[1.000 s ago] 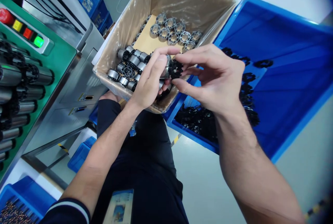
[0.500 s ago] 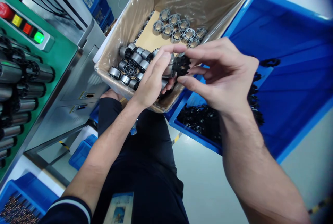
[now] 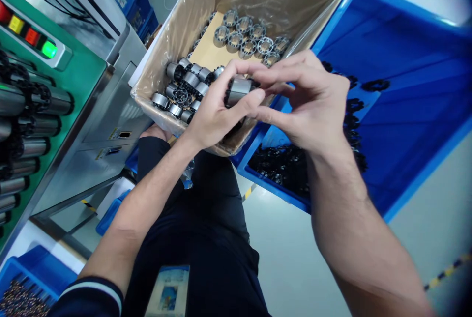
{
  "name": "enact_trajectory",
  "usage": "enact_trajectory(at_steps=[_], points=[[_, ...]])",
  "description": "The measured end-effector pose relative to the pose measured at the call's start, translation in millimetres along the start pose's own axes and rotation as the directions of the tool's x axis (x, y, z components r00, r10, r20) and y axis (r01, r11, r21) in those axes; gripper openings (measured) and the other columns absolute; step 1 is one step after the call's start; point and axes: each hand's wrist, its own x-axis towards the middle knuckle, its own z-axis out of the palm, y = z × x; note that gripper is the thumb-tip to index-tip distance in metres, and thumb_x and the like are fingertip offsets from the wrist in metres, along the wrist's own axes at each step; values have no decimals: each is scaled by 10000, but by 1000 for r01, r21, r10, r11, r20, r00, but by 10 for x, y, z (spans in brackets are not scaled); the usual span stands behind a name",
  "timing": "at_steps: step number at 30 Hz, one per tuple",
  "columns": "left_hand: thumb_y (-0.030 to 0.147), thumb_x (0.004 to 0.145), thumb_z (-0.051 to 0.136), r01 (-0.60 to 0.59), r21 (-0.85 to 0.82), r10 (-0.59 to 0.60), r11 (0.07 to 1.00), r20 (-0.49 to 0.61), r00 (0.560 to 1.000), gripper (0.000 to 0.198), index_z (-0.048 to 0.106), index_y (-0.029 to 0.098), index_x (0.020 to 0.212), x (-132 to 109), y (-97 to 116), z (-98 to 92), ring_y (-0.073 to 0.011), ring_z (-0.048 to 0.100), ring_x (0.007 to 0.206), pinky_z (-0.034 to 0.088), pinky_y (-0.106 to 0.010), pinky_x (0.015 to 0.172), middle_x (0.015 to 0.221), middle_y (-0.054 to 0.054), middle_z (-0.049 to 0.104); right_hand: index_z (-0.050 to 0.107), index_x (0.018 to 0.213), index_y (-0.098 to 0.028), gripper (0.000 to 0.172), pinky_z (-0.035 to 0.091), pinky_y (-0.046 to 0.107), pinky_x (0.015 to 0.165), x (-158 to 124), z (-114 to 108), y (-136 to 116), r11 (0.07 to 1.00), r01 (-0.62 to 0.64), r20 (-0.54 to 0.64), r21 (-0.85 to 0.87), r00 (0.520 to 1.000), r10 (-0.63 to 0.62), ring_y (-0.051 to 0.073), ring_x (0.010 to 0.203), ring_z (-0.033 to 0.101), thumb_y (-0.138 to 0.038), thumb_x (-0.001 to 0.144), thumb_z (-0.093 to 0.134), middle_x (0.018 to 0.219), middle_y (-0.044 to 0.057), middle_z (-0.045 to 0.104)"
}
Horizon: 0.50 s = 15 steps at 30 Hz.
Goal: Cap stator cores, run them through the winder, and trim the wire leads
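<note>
Above the near edge of the lined carton, my left hand [image 3: 211,121] is closed round a silvery cylindrical stator core [image 3: 239,91]. My right hand [image 3: 315,105] pinches a black toothed plastic end ring [image 3: 255,82] at the core's right end. Fingers of both hands meet there and hide most of the ring, so how fully it is seated cannot be seen. Below and left of my hands, several stator cores with black ends [image 3: 191,81] lie loose in the carton. Bare stator cores [image 3: 235,41] stand on a cardboard sheet [image 3: 206,54] behind them.
The carton [image 3: 177,27] has a clear plastic liner. At its right, a blue bin [image 3: 416,110] holds many black end rings [image 3: 282,167]. On the left, a green-topped machine [image 3: 88,73] with lit buttons carries rows of cores. Another blue bin [image 3: 44,268] of small copper-coloured parts sits lower left.
The black ring, plainly visible before, is now mostly covered by fingers at the core's end. My left thumb has moved right along the core, and my right hand has shifted slightly left.
</note>
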Motion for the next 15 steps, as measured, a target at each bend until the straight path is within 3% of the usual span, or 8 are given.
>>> enact_trajectory(at_steps=[2, 5, 8, 10, 12, 13, 15], points=[[594, 1067, 863, -88, 237, 86, 967, 21, 996, 410, 768, 251, 1271, 18, 71, -144, -321, 800, 1181, 666, -470, 1050, 1149, -74, 756, 897, 1369, -462, 546, 763, 582, 988, 28, -123, 29, 998, -57, 1, 9, 998, 57, 336, 1161, 799, -575, 877, 1105, 1274, 52, 835], [450, 1021, 850, -137, 613, 114, 778, 77, 990, 295, 767, 258, 1229, 13, 159, -466, -379, 773, 1274, 590, -594, 1240, 1251, -102, 779, 876, 1380, -423, 545, 744, 486, 858, 30, -421, 68, 991, -108, -26, -82, 994, 106, 273, 1028, 803, -580, 899, 1078, 1255, 34, 869], [491, 971, 896, -96, 762, 129, 641, 16, 991, 547, 710, 329, 1459, -21, 147, -791, -397, 703, 1356, 577, -661, 1277, 1505, -105, 753, 877, 1361, -382, 464, 742, 521, 905, -131, -797, 64, 928, -84, 181, -364, 971, 159, 283, 995, 816, -573, 958, 1004, 1252, 55, 869], [573, 954, 943, -56, 741, 162, 669, -72, 984, 718, 631, 388, 1574, -38, 86, -926, -375, 678, 1294, 601, -670, 1239, 1576, -67, 749, 861, 1425, -344, 524, 752, 572, 972, -383, -1043, 34, 851, -21, 392, -524, 882, 263, 321, 1035, 832, -511, 947, 998, 1278, 95, 841], [640, 952, 958, -36, 683, 185, 729, -147, 972, 746, 614, 414, 1574, -36, 21, -965, -347, 663, 1193, 592, -668, 1222, 1535, -26, 786, 799, 1573, -301, 708, 755, 612, 1045, -742, -1250, -5, 774, 50, 539, -631, 746, 391, 375, 1157, 839, -382, 900, 1003, 1395, 151, 798], [661, 953, 956, -32, 661, 195, 750, -175, 965, 728, 624, 415, 1553, -30, -2, -952, -338, 655, 1165, 581, -659, 1221, 1501, -8, 802, 747, 1662, -300, 835, 748, 636, 1088, -945, -1332, -22, 732, 94, 576, -675, 686, 444, 415, 1262, 826, -302, 865, 996, 1512, 182, 764], [655, 960, 951, -21, 641, 206, 768, -216, 955, 687, 651, 398, 1522, -12, -22, -889, -330, 652, 1174, 565, -612, 1213, 1447, 14, 816, 629, 1794, -332, 1051, 733, 675, 1119, -1344, -1441, -39, 647, 192, 603, -738, 617, 505, 481, 1417, 769, -239, 814, 995, 1771, 215, 631]])
